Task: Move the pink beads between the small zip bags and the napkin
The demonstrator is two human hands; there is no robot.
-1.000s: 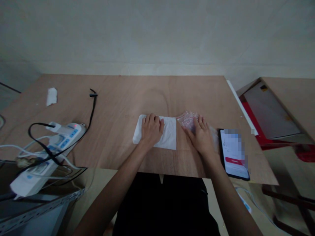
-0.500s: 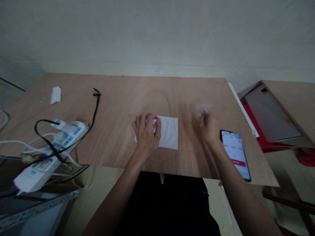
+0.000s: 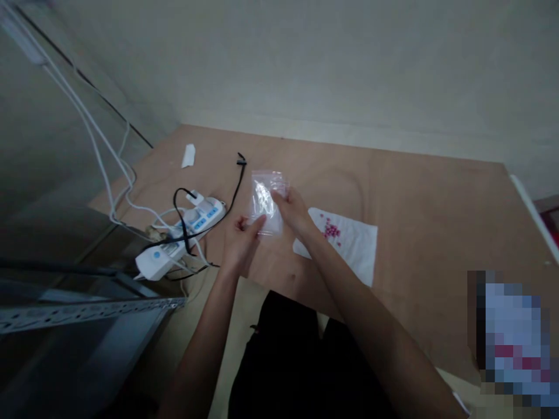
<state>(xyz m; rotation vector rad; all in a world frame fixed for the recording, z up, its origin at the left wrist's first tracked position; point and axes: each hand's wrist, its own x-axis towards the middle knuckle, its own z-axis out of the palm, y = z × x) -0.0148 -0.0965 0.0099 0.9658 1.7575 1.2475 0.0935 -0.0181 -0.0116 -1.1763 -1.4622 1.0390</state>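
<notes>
A clear plastic zip bag [image 3: 265,201] is held up between both hands above the wooden table. My left hand [image 3: 242,238] pinches its lower edge, thumb on top. At the bag's right side, near its upper part, my right hand [image 3: 293,208] grips it between thumb and fingers. No contents show through the shiny plastic. To the right lies a white tissue [image 3: 360,241], partly covered by my right forearm, with a cluster of small pink-red beads [image 3: 332,230] on it. Neither hand touches the beads.
A white power strip [image 3: 159,259] with plugs and tangled cables is at the table's left edge. A black cable [image 3: 240,180] reaches onto the wooden table [image 3: 428,233]. A white scrap [image 3: 188,155] lies at the back left. Pixelation covers a phone [image 3: 510,331] at right.
My view has turned left. My left hand has left the tissue, uncovering the pink-red beads. My right hand has come across to the left, and both hands now grip the clear bag.
</notes>
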